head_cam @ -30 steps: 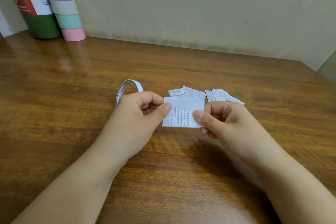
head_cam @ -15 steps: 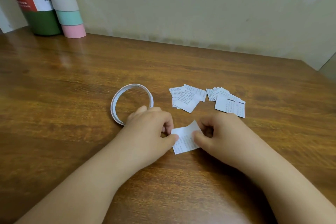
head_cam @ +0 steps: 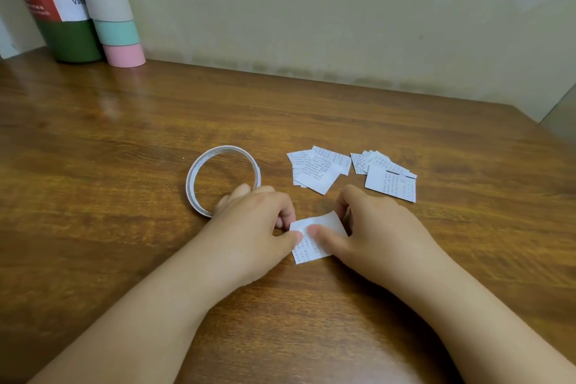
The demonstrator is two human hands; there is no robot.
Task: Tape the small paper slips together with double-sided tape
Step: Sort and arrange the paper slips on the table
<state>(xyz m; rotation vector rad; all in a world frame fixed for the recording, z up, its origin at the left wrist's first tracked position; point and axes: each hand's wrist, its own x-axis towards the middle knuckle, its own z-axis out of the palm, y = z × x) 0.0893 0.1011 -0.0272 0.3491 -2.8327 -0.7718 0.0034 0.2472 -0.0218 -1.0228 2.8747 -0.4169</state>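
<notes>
Far to the left of the fingers, against the wall, a dark green cylinder (head_cam: 59, 12) with a red and white label stands upright, and touching its right side is a tube (head_cam: 109, 6) banded in white, purple, cream, mint and pink. Both stand on the wooden table (head_cam: 93, 140).

Just beyond and left of the left hand's knuckles lies the tape roll (head_cam: 223, 180), a thin white ring flat on the table; the tips of the left hand's outer fingers overlap its near edge, though whether they touch it cannot be told.

The left hand (head_cam: 252, 227) rests low on the table with fingers curled, its thumb tip pressed on the left edge of a paper slip (head_cam: 314, 240). That slip lies on the wood between the two hands, printed side up and tilted a little.

The right hand (head_cam: 374, 227) meets it from the other side: its thumb lies flat across the middle of the slip, and its curled fingers sit on the slip's far right corner.

Beyond the fingertips of both hands lie two loose piles: the nearer stack of slips (head_cam: 318, 170) straight ahead, and a second fanned stack (head_cam: 386, 174) just right of it, apart from the hands.
</notes>
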